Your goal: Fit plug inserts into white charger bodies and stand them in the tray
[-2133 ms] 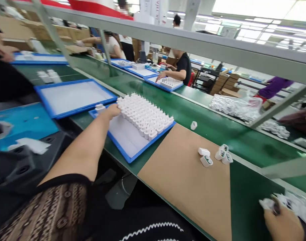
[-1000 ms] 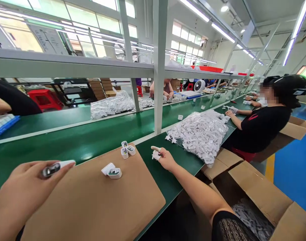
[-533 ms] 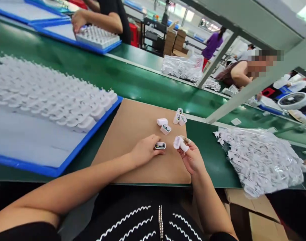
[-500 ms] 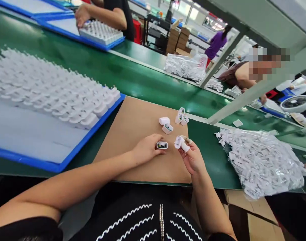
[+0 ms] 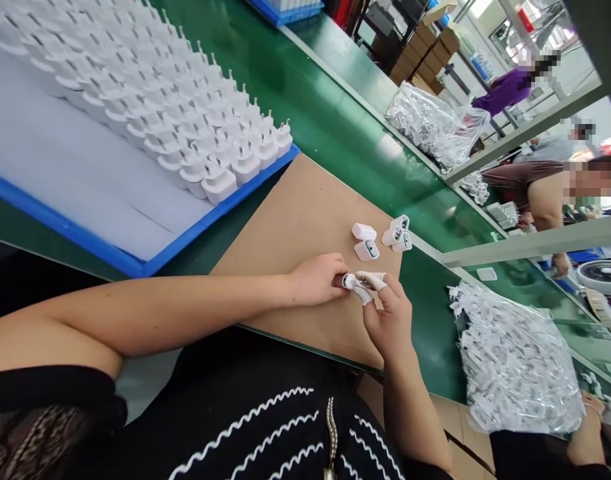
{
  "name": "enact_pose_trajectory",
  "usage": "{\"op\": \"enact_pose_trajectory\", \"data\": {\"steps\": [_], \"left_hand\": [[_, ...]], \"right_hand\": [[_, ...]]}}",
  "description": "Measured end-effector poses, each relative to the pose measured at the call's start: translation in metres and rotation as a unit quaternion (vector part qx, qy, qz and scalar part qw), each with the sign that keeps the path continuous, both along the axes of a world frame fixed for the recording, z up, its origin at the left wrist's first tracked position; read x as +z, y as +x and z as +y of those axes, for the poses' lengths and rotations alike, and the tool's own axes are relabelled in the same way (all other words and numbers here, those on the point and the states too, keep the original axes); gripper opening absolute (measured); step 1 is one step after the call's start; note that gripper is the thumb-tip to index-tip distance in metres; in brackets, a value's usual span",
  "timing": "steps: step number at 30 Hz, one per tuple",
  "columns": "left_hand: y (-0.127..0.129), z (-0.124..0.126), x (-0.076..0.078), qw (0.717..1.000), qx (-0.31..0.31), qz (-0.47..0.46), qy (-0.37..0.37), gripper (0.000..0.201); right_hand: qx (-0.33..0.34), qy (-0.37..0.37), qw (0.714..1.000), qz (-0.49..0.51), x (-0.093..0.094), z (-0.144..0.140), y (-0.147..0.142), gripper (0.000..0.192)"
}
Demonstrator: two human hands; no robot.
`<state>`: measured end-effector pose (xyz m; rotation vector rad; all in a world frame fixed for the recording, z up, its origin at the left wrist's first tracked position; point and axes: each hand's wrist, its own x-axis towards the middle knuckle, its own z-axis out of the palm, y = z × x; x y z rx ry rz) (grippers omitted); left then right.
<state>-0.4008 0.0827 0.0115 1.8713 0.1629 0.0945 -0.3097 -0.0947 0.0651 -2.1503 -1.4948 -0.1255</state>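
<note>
Over the brown cardboard sheet (image 5: 295,220), my left hand (image 5: 318,280) is closed around a white charger housing (image 5: 345,281), its open end turned to the right. My right hand (image 5: 390,310), with white covers on its thumb and a finger, pinches a small white plastic part (image 5: 353,283) against that open end. The fingers hide most of both pieces. Just beyond my hands, a white charger housing (image 5: 367,251) with green inside rests beside another white housing (image 5: 364,231). A cluster of open white housings (image 5: 397,233) stands at the sheet's right edge.
At left, a blue-edged tray (image 5: 150,263) carries rows of white plug chargers (image 5: 220,180). A clear bag of white plastic parts (image 5: 518,360) lies right of my hands; another filled bag (image 5: 430,123) sits farther back. A slanting metal post (image 5: 525,247) and co-workers are at right.
My right hand has moved left, bringing its white part to the housing in my left hand. The view has tilted and shifted.
</note>
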Motion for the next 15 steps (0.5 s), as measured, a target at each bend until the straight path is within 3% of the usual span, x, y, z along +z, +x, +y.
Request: {"op": "enact_pose_trajectory", "data": {"steps": [10, 13, 15], "left_hand": [[0.001, 0.002, -0.001, 1.0, -0.001, 0.004, -0.007, 0.016], [0.002, 0.003, -0.001, 1.0, -0.003, -0.004, 0.013, 0.02], [0.001, 0.001, 0.001, 0.999, 0.001, -0.007, 0.034, 0.019]], "right_hand": [[0.016, -0.068, 0.992, -0.105, -0.004, 0.01, 0.008, 0.03], [-0.03, -0.031, 0.999, -0.021, -0.01, 0.01, 0.004, 0.03], [-0.059, 0.018, 0.991, 0.119, -0.018, 0.006, 0.001, 0.03]]}}
